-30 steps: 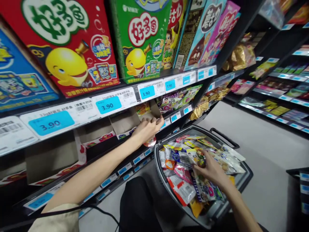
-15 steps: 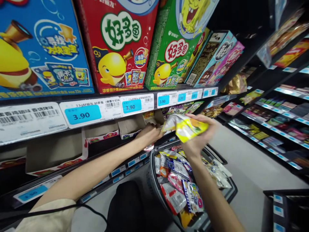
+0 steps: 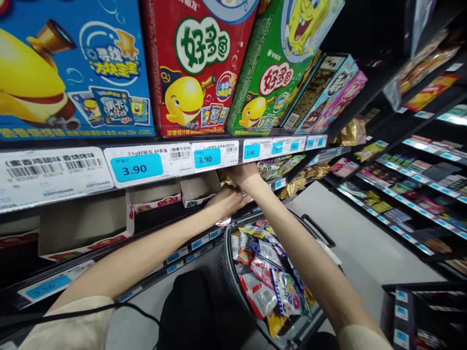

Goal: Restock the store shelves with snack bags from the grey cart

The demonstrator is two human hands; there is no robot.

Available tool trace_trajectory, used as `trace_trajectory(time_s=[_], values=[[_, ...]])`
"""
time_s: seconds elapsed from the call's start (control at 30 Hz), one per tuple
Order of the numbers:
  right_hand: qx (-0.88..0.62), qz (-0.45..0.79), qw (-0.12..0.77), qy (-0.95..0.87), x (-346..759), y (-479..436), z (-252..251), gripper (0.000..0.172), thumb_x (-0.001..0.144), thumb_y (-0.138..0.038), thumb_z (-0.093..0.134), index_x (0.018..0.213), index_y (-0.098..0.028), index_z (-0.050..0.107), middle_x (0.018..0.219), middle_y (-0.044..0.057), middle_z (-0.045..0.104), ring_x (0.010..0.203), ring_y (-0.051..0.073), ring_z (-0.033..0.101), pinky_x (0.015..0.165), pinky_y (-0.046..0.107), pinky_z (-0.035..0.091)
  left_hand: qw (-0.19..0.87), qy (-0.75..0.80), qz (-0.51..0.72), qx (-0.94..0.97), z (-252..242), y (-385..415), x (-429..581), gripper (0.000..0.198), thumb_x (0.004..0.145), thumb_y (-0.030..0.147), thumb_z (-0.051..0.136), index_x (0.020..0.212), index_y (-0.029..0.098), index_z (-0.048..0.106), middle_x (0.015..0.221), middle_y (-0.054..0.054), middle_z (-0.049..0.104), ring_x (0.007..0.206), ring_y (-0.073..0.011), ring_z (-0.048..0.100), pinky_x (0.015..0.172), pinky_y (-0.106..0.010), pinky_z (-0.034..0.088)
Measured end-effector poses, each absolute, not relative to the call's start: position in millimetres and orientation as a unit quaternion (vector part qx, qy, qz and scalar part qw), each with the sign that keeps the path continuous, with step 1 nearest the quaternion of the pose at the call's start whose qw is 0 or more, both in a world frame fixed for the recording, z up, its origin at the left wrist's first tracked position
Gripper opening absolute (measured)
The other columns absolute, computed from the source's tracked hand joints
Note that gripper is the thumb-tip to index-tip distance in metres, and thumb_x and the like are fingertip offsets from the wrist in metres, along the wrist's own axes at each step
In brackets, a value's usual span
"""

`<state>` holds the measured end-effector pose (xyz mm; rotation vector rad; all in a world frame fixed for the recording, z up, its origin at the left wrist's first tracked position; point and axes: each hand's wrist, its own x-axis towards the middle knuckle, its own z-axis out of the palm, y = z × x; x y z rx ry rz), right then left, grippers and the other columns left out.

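Note:
Under the lip of the upper shelf, my left hand (image 3: 229,200) is curled closed at the front of a display carton (image 3: 219,176); whatever it grips is hidden. My right hand (image 3: 243,175) reaches over it into the same spot, its fingers out of sight behind the price-label strip. A bit of yellow packaging shows by the hands inside the carton, too little to name. Left of them stand open cardboard display cartons (image 3: 199,190). Below my right forearm is a grey shopping basket (image 3: 229,272) heaped with snack packets (image 3: 262,279).
Blue (image 3: 109,73), red (image 3: 200,68) and green (image 3: 260,78) snack boxes stand on the shelf above. Price labels (image 3: 138,164) line its edge. Green snack bags (image 3: 280,165) lie right of my hands. Across the aisle floor (image 3: 357,228) are more stocked shelves (image 3: 404,194).
My right hand has moved from above the basket, where it held a yellow packet, left to the carton beside my left hand. That packet no longer shows in it. My left hand has stayed put.

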<state>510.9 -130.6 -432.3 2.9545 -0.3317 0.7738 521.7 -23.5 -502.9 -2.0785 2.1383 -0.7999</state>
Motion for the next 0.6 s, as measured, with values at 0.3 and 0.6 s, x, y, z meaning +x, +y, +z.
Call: trace_trajectory(time_s=[0.3,0.6], values=[[0.99,0.12,0.064,-0.046,486,-138,-431,0.043,0.09,-0.024,0.063,0.132,-0.018,0.068,0.132,0.014,0.071,0.123,0.034,0.063,0.104,0.042,0.051,0.013,0.677,-0.29,-0.676,-503,-22,522,0.051,0.097,0.004,0.047,0.146,0.016,0.049,0.107,-0.019,0.074,0.092,-0.0282,0.074,0.08,-0.04,0.057],[0.99,0.104,0.089,-0.037,512,-142,-445,0.046,0.094,-0.017,0.054,0.14,-0.012,0.06,0.137,0.019,0.066,0.132,0.035,0.057,0.113,0.05,0.044,0.03,0.697,-0.256,-0.669,-500,-21,522,0.044,0.096,0.001,0.038,0.133,0.014,0.058,0.102,-0.018,0.073,0.086,-0.0274,0.074,0.069,-0.035,0.055]])
